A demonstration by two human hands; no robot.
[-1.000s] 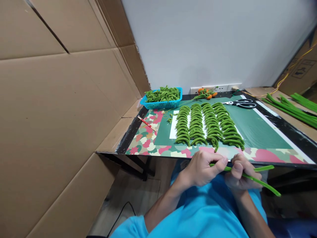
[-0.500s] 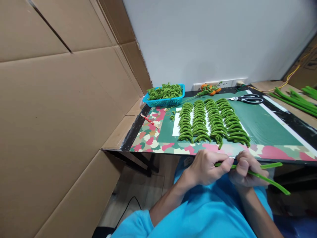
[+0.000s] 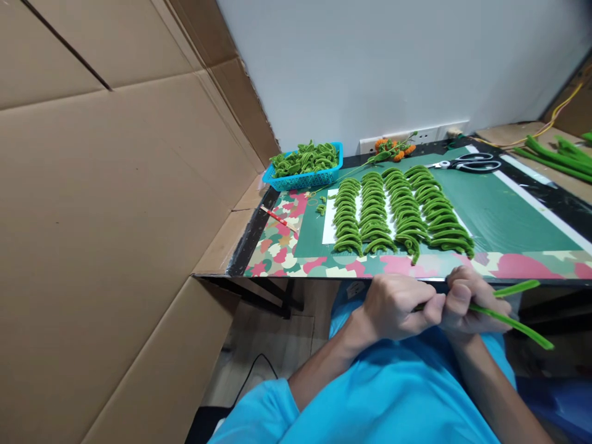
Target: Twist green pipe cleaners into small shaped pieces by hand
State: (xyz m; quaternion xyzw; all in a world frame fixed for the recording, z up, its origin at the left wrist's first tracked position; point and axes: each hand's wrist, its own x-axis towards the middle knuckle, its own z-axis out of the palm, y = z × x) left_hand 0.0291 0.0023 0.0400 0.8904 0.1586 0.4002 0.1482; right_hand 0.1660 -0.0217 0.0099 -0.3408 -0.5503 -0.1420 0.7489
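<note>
My left hand [image 3: 400, 306] and my right hand [image 3: 472, 303] meet just below the table's front edge, both closed with thumbs toward each other. Two ends of a fuzzy green stem [image 3: 518, 324] stick out to the right of my right hand. Its other part runs between the hands, mostly hidden by my fingers. Beyond them, several curved green pieces [image 3: 406, 213] lie in rows on a white sheet [image 3: 328, 228] on the green mat [image 3: 509, 216].
A blue basket [image 3: 303, 181] of green pieces stands at the back left. Orange flowers [image 3: 398, 154] and black-handled scissors [image 3: 478, 163] lie at the back. More green stems [image 3: 555, 159] lie at the far right. Cardboard [image 3: 115, 216] walls the left side.
My hands have come closer together, so the stem part between them is now mostly covered. The table appears slightly higher in the view.
</note>
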